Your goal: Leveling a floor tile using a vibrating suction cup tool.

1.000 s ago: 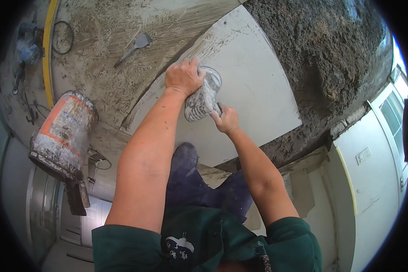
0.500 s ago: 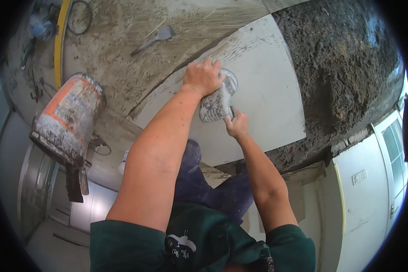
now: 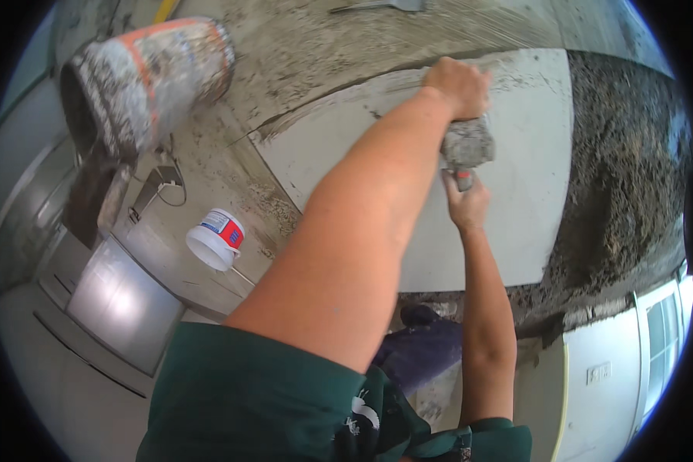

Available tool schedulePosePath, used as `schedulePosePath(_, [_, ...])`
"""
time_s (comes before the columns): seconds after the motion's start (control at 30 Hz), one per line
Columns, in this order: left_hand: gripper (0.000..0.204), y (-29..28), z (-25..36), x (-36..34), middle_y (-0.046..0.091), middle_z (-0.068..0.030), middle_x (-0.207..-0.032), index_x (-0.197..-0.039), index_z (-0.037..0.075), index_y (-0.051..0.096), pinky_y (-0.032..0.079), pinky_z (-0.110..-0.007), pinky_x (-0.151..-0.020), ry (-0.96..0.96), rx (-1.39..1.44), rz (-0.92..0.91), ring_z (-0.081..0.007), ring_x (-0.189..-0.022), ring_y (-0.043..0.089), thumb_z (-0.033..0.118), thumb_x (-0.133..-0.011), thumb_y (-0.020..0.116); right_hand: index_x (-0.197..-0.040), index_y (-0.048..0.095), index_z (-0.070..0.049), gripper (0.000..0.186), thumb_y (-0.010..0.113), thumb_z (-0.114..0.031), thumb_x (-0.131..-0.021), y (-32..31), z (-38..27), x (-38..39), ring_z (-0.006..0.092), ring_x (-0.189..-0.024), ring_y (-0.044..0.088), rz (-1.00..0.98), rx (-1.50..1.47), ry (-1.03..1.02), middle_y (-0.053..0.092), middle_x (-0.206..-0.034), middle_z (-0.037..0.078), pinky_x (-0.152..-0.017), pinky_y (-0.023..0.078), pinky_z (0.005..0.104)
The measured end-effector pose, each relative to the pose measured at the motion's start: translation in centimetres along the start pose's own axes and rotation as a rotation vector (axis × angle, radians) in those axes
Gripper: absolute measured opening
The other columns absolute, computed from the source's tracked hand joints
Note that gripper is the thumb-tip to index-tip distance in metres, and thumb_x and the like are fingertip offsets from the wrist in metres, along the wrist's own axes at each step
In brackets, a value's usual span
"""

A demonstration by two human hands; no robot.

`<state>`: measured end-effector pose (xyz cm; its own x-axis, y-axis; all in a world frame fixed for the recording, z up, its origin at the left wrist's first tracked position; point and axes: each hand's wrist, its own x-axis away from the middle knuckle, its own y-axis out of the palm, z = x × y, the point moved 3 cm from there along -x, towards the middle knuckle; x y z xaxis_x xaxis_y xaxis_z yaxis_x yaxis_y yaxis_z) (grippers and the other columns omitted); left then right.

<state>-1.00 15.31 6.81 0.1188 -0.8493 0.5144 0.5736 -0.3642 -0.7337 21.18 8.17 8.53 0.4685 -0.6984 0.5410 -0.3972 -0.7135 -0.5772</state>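
A large off-white tile [image 3: 508, 215] lies flat on the floor in front of me. On it stands a blocky hand-held power tool [image 3: 470, 144] caked in grey cement; its exact kind is unclear. My left hand [image 3: 456, 86] is closed over the tool's far end, its fingers partly hidden. At the near end, my right hand [image 3: 470, 202] grips the short handle, which shows a bit of red. Smears of cement mark the tile's far edge.
Dark, rough mortar [image 3: 624, 177] borders the tile on the right. At the left a cement-crusted bucket [image 3: 162, 77] lies on its side, near a small white and red tub [image 3: 217, 237]. A scraper-like tool [image 3: 385, 5] lies at the far edge. A white wall with a socket [image 3: 598, 373] stands right.
Both hands have moved the power tool to the right across the tile. The view has shifted too, and the white and red tub now shows fully.
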Motion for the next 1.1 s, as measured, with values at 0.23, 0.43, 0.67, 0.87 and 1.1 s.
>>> schedulePosePath(0.23, [0.037,0.2,0.4,0.3,0.075,-0.0116,-0.111,-0.111,0.013,0.074,0.056,-0.044,-0.088,0.022,0.046,0.09,-0.0279,-0.105,0.072,0.038,-0.086,0.063,-0.078,0.066,0.004,0.037,0.071,-0.032,-0.082,0.3,2.4,-0.4,0.0226,-0.061,0.06,-0.002,0.03,0.172,0.062,-0.063,0.014,-0.065,0.049,0.0433])
schedulePosePath(0.43, [0.035,0.5,-1.7,2.3,0.075,-0.0095,-0.115,-0.112,0.014,0.077,0.055,-0.04,-0.093,0.035,0.043,0.226,-0.0254,-0.109,0.071,0.029,-0.085,0.06,-0.086,0.068,0.0,0.019,0.07,-0.019,-0.085,1.9,-0.6,0.6,0.0143,-0.069,0.057,-0.151,-0.196,0.208,0.065,-0.076,0.005,-0.065,0.047,0.0349])
schedulePosePath(0.67, [0.036,2.8,-12.0,14.2,0.076,-0.0152,-0.1,-0.1,0.012,0.078,0.059,-0.046,-0.081,-0.169,0.076,0.283,-0.0322,-0.094,0.074,0.036,-0.078,0.063,-0.083,0.064,-0.002,0.019,0.074,-0.018,-0.08,10.2,-3.2,4.7,0.0127,-0.067,0.05,-0.391,-0.04,0.113,0.059,-0.071,0.001,-0.064,0.045,0.0351])
schedulePosePath(0.87, [0.037,2.9,-19.4,22.1,0.076,-0.0154,-0.104,-0.102,0.014,0.078,0.058,-0.044,-0.087,-0.478,0.195,0.29,-0.0322,-0.099,0.073,0.04,-0.08,0.064,-0.09,0.064,0.006,0.038,0.078,-0.028,-0.078,16.2,-8.6,6.9,0.0213,-0.067,0.057,-0.527,0.039,0.055,0.063,-0.072,0.011,-0.069,0.05,0.0404])
schedulePosePath(1.1, [0.034,2.9,-18.3,22.5,0.076,-0.0146,-0.105,-0.102,0.013,0.078,0.057,-0.042,-0.089,-0.449,0.209,0.326,-0.0307,-0.101,0.073,0.037,-0.082,0.063,-0.087,0.064,0.005,0.049,0.079,-0.042,-0.082,16.5,-6.5,7.1,0.0224,-0.066,0.057,-0.423,0.115,-0.007,0.061,-0.07,0.013,-0.067,0.05,0.0411])
